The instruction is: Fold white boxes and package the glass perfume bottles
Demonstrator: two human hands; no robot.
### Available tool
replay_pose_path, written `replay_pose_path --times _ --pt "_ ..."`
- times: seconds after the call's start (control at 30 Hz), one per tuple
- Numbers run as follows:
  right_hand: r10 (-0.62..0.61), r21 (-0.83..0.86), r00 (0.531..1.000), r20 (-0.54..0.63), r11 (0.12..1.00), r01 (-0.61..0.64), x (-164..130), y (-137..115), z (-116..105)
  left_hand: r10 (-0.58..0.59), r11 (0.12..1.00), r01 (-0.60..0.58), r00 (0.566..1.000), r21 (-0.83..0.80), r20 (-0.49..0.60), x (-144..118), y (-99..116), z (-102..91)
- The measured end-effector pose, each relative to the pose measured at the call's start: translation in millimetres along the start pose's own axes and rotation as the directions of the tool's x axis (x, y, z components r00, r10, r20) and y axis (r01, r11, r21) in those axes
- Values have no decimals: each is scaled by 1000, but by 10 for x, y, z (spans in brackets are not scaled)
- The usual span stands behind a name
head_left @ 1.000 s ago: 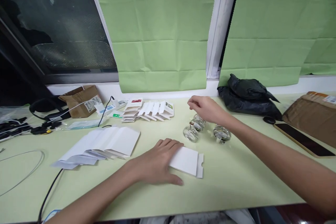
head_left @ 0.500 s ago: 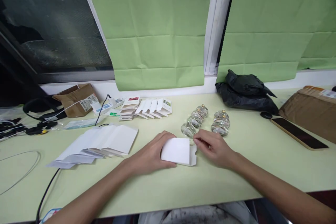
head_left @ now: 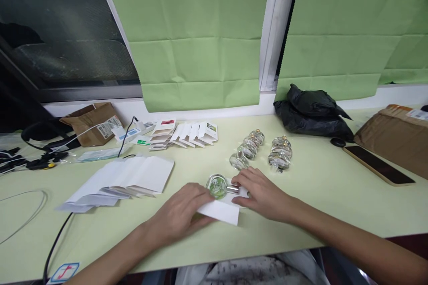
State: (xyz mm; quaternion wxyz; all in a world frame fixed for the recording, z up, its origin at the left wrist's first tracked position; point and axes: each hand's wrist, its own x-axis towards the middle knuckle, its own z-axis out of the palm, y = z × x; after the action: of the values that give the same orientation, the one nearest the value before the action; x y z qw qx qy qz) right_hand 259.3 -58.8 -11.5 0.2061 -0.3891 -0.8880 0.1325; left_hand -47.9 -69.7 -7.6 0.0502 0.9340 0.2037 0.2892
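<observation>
A round, clear perfume bottle with a green label and a silver cap lies on its side over a white paper box, just in front of me. My left hand is closed on the box's left part, fingertips against the bottle's edge. From the other side my right hand pinches the capped end, with a white flap under its fingers. The left end of the box is hidden by my left hand. Beyond my right hand stand two rows of similar glass bottles, a left row and a right row.
Overlapping white flat boxes lie to the left. Behind them are small printed boxes and an open brown carton. A black plastic bag, a phone and a large brown parcel sit at the right.
The bottle with the green label has come into sight at the box, which now shows a lower, tilted white panel. My right hand has shifted left onto the cap end.
</observation>
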Motion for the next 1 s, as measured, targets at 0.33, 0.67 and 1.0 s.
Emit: replay_pose_path --times 0.33,0.67,1.0 --pt "-39 -117 999 29 992 42 186 -82 51 -511 567 692 721 -447 468 350 1 -320" --pt "54 120 998 15 991 -55 111 -99 41 -420 890 454 850 -36 319 511 -83 -126" --pt "234 687 971 -50 714 -136 84 -77 -12 -527 800 580 802 -156 280 652 -53 14"
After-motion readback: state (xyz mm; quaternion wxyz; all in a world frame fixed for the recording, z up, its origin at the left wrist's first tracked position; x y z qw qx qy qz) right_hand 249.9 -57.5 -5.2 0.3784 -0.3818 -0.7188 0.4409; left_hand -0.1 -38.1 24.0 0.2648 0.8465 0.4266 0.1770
